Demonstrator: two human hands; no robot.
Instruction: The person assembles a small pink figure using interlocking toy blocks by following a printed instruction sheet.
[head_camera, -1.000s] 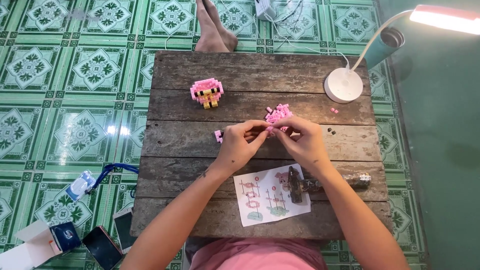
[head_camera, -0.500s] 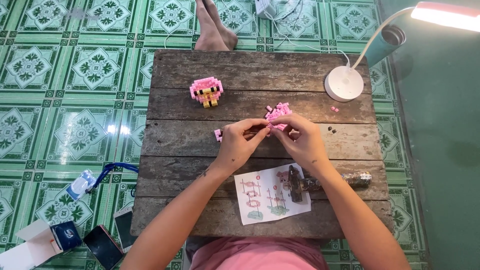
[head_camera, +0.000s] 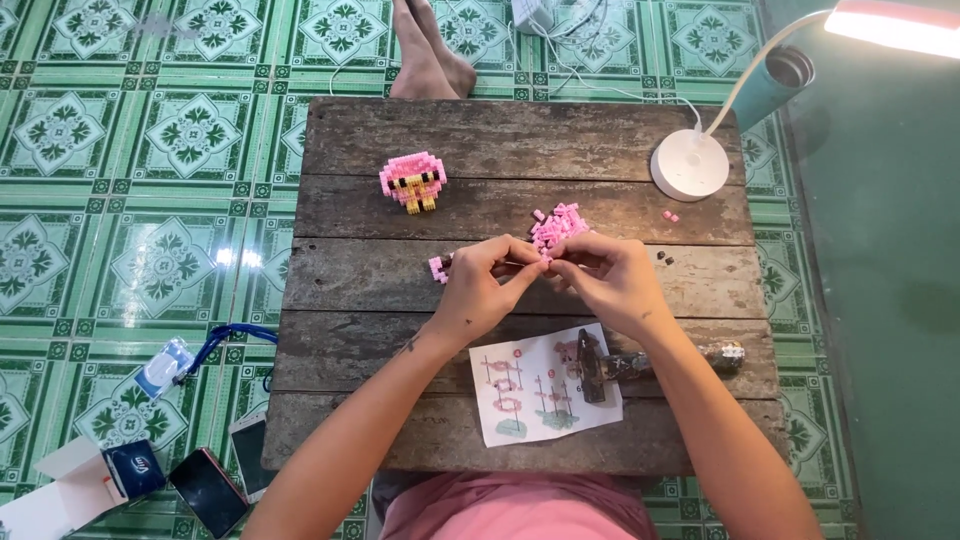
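My left hand (head_camera: 487, 285) and my right hand (head_camera: 607, 280) meet at the middle of a low wooden table (head_camera: 360, 390), fingertips pinched together on a tiny pink brick piece (head_camera: 545, 259). Just beyond the fingers lies a pile of small pink bricks (head_camera: 558, 225). A small pink brick cluster (head_camera: 438, 268) rests left of my left hand. A finished pink and yellow brick figure (head_camera: 413, 181) stands at the table's far left. A printed instruction sheet (head_camera: 540, 388) lies under my forearms.
A dark tool (head_camera: 598, 366) lies on the sheet. A white desk lamp's base (head_camera: 690, 165) stands at the far right corner, with loose bricks (head_camera: 670, 216) near it. Another person's bare feet (head_camera: 425, 55) are beyond the table. Phones (head_camera: 208, 490) and a box (head_camera: 100, 480) lie on the green tiled floor.
Both hands stay at the same spot; only the fingertips have shifted slightly around the small piece.
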